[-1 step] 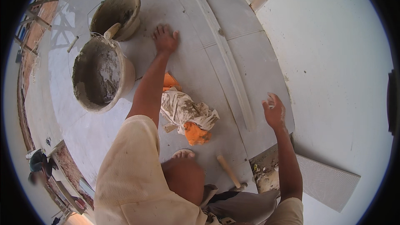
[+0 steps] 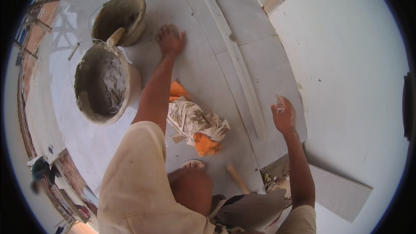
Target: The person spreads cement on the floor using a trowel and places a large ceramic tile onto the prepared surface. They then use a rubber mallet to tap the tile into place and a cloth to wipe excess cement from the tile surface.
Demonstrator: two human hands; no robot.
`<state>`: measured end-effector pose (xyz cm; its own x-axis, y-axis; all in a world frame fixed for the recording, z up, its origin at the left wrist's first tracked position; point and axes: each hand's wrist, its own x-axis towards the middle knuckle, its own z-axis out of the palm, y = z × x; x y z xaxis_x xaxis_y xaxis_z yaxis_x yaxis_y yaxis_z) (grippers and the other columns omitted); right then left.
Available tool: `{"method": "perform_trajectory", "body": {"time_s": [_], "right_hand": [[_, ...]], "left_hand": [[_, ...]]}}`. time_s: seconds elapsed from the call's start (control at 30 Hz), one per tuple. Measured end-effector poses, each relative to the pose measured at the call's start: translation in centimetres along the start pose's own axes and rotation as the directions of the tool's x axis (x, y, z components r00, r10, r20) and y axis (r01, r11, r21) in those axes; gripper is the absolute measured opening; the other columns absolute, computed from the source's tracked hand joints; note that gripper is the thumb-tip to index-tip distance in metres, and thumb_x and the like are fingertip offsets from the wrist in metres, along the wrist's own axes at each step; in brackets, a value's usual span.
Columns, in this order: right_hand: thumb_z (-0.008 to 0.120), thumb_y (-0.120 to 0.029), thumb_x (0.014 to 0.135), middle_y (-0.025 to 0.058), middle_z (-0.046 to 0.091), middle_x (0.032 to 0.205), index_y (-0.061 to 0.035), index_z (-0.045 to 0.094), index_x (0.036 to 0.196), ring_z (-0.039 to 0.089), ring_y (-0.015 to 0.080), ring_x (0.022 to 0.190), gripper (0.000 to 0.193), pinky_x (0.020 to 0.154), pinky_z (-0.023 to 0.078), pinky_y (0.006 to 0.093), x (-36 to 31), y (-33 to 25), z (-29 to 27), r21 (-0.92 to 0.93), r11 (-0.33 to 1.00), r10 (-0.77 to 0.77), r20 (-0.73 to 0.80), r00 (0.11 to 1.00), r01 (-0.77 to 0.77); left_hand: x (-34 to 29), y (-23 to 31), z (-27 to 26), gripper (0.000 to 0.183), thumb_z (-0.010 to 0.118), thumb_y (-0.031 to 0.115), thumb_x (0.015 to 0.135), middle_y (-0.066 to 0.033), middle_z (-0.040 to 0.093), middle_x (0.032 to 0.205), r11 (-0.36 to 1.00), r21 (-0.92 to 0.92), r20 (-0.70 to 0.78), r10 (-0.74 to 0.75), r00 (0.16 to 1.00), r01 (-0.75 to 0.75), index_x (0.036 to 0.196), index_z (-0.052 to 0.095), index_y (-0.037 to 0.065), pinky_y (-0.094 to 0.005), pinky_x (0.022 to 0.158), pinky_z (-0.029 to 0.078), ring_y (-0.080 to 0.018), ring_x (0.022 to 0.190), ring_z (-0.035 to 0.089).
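Note:
My left hand [image 2: 172,42] rests on the grey tiled floor [image 2: 190,71] with its fingers spread, holding nothing. To its left stand two mortar-smeared buckets, a nearer one [image 2: 133,78] and a farther one [image 2: 139,28]. A wooden handle [image 2: 115,37] sticks out between their rims. My right hand [image 2: 284,116] has its fingers loosely bent and apart over the floor by the white wall; nothing shows in it. Close by it lies a long pale straight bar [image 2: 237,60]. A dirty white cloth [image 2: 193,117] with orange pieces [image 2: 207,144] lies between my arms.
A wooden tool handle [image 2: 237,178] lies near my foot [image 2: 193,164], its lower end hidden by my leg. Rubble [image 2: 275,175] fills a gap in the tiling. One ridged grey tile [image 2: 340,190] sits by the white wall [image 2: 342,60]. Another person [image 2: 41,175] is at the far left.
My bent leg has shifted and now covers the hammer's head. The view has moved slightly. Both hands stay almost where they were.

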<state>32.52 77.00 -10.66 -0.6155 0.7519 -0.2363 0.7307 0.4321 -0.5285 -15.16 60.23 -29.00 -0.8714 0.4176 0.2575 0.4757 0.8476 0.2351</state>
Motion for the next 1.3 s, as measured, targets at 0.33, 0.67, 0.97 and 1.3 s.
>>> {"method": "perform_trajectory", "body": {"time_s": [0.33, 0.67, 0.97, 1.3], "right_hand": [[0.065, -0.018, 0.095, 0.0195, 0.062, 0.132, -0.0004, 0.059, 0.133, 0.059, 0.0365, 0.123, 0.042, 0.103, 0.049, 0.0470, 11.7, -13.7, 7.7, -0.061, 0.962, -0.257, 0.123, 0.958, 0.266], [0.063, -0.025, 0.098, 0.0223, 0.052, 0.145, 0.0062, 0.046, 0.144, 0.046, 0.0362, 0.137, 0.058, 0.115, 0.039, 0.0448, 30.8, -28.3, 18.8, -0.159, 0.849, -0.465, 0.226, 0.856, 0.503], [0.051, -0.044, 0.103, 0.0209, 0.020, 0.167, 0.0026, 0.024, 0.158, 0.014, 0.0345, 0.156, 0.077, 0.127, 0.015, 0.0504, 48.9, -40.1, 27.3, -0.327, 0.782, -0.467, 0.255, 0.847, 0.530], [0.043, -0.049, 0.105, 0.0215, 0.009, 0.169, 0.0034, 0.014, 0.161, 0.002, 0.0356, 0.158, 0.082, 0.128, 0.004, 0.0527, 57.3, -46.1, 31.1, -0.300, 0.762, -0.513, 0.262, 0.817, 0.574]], "left_hand": [[2.9, 1.9, -1.5, 0.077, 0.050, 0.054, 0.099, -0.0261, 0.024, 0.163, 0.984, -0.011, 0.025, -0.175, 0.984, 0.176, 0.153, 0.037, 0.001, -0.0589, 0.125, 0.011, -0.0416, 0.154, 0.017], [4.4, 1.9, -2.8, 0.079, 0.048, 0.052, 0.099, -0.0267, 0.019, 0.165, 0.976, 0.020, 0.142, -0.215, 0.966, 0.215, 0.155, 0.033, -0.001, -0.0605, 0.124, 0.009, -0.0428, 0.155, 0.012], [5.0, 2.2, -2.7, 0.085, 0.049, 0.055, 0.098, -0.0255, 0.012, 0.167, 0.964, 0.042, 0.330, -0.261, 0.907, 0.263, 0.159, 0.025, 0.001, -0.0639, 0.123, 0.006, -0.0436, 0.156, 0.005], [5.1, 2.0, -2.7, 0.088, 0.047, 0.057, 0.098, -0.0246, 0.007, 0.168, 0.955, 0.065, 0.413, -0.289, 0.864, 0.289, 0.161, 0.019, 0.003, -0.0636, 0.123, 0.003, -0.0428, 0.156, 0.001]]}}
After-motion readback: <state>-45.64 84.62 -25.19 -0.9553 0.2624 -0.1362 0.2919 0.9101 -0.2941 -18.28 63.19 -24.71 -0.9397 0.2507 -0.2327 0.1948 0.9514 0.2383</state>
